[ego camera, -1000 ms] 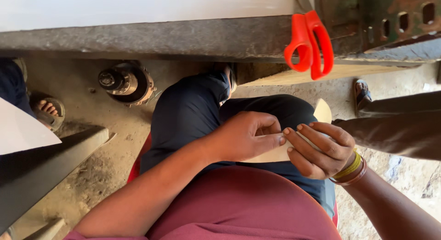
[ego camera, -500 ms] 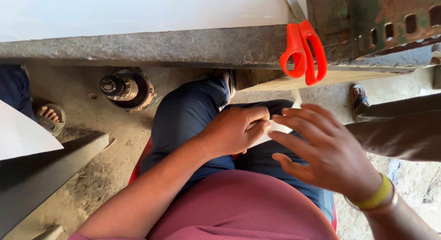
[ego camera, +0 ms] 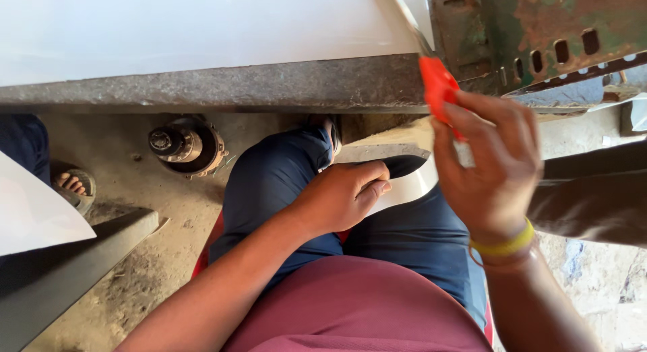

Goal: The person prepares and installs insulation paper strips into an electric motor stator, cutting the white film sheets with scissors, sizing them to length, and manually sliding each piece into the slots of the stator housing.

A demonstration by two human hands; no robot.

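My left hand [ego camera: 340,194] rests on a pale sheet piece [ego camera: 411,183] lying across my lap, pressing it against my dark blue trousers [ego camera: 269,183]. My right hand [ego camera: 488,167] is raised to the edge of the workbench, its fingers closing around the red handles of a pair of scissors [ego camera: 438,89] that hangs off the bench edge. A yellow band circles that wrist. The scissor blades run up over the white sheet [ego camera: 202,28] on the bench.
A dark stone bench edge [ego camera: 236,86] spans the top, with a rusty green metal machine part [ego camera: 539,35] at the right. On the dirt floor lie a round metal motor part [ego camera: 185,146] and a dark beam [ego camera: 60,278]. Another person's sandalled foot [ego camera: 74,187] is at left.
My right hand left the sheet on my lap, rose to the bench edge and took hold of the red scissors. My left hand stayed on the sheet.
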